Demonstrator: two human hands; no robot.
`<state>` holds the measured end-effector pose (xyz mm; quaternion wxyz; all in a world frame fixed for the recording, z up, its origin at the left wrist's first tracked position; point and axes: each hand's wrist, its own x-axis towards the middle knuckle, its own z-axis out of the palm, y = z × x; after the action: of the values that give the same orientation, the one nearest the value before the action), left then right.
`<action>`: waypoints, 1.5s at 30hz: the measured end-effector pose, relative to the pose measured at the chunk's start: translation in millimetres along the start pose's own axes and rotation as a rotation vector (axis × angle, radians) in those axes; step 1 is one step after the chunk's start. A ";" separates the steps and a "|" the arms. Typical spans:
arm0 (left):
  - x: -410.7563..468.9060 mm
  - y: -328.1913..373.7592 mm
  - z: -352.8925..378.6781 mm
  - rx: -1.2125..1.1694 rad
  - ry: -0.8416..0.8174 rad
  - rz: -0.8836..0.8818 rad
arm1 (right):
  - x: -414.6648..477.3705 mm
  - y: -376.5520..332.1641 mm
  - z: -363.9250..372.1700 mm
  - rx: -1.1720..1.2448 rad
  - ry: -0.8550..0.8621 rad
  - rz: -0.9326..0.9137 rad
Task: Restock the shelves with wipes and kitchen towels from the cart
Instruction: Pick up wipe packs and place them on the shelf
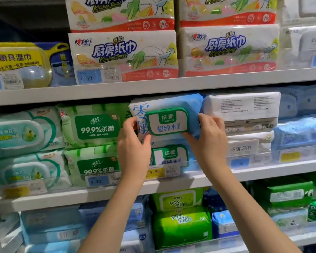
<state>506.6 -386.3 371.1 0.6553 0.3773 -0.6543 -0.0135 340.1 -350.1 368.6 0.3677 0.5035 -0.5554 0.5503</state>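
**Middle shelf, wipes section, read left to right.**

(a) Two green-labelled packs, stacked, bound the slot on its left.

(b) My left hand grasps the left end of the blue wipes pack. My thumb lies on the front just under its green lid, and my other fingers are curled round the end.

(c) The blue wipes pack stands face-out and slightly tilted. It rests atop a matching pack that lies on the middle shelf. Its top edge sits close beneath the upper shelf board.

(d) My right hand grasps the right end in like manner, thumb in front below the lid and fingers wrapped over the end.

(e) A white pack, printed back turned outward, bounds the slot on the right. I cannot tell whether it touches the blue pack.

**Step in hand, as I judge it:** I am seating one wipes pack on its stack. The cart is out of view.

**The next move, as I judge it:**
- The pack needs levelling.
- It then needs a straight push back until its face lines up with the pack beneath.
- Both ends need releasing together, without dragging the neighbours or catching the board above.
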 end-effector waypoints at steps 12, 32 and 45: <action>8.0 -2.8 0.0 0.137 -0.055 0.171 | 10.2 1.0 1.2 -0.088 0.013 -0.006; 16.3 -17.3 9.5 0.361 -0.042 0.367 | -1.1 5.4 17.1 -0.320 0.059 -0.138; 6.8 -18.8 12.1 0.332 -0.035 0.346 | -8.9 7.4 9.2 -0.213 -0.053 -0.117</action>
<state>506.1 -409.0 365.5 0.5655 0.3619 -0.7135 0.2001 336.3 -358.6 357.1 0.4359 0.5075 -0.5898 0.4524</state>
